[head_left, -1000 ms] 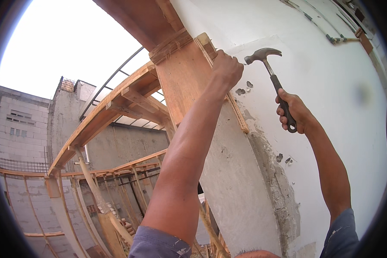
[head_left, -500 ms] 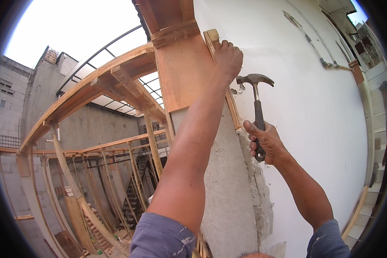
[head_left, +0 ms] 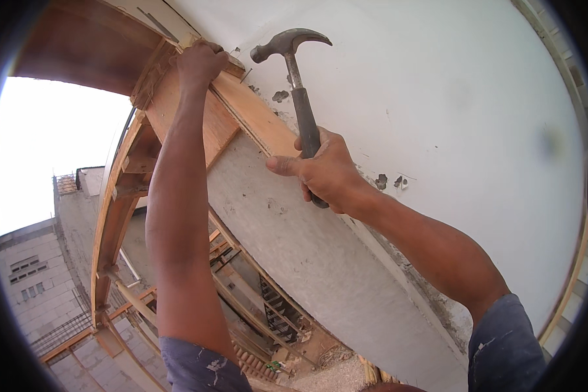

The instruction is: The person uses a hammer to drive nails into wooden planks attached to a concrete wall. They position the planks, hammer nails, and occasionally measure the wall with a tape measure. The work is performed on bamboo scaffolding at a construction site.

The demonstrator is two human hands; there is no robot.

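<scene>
A claw hammer point(head_left: 302, 98) with a dark handle is in my right hand point(head_left: 330, 170), its head up and the striking face pointing left toward the boards. The right fingers wrap the lower handle, with the thumb stretched out along a long plywood strip point(head_left: 255, 114). Higher up, my left hand point(head_left: 201, 64) is closed over a small wooden block point(head_left: 234, 67) at the top of that strip, against the wall. A thin nail-like piece point(head_left: 247, 74) sticks out by the block. The left fingertips are partly hidden.
A plywood panel point(head_left: 219, 124) covers the top of a grey concrete column point(head_left: 287, 228). A white wall point(head_left: 451, 117) with chipped holes stands to the right. At left a curved timber formwork beam point(head_left: 108, 222) rises on poles. Far below lie stairs point(head_left: 277, 310) and rubble ground point(head_left: 340, 366).
The view has tilted and moved closer to the column top. The hammer and my right hand have risen along the strip. My left hand stays at the block.
</scene>
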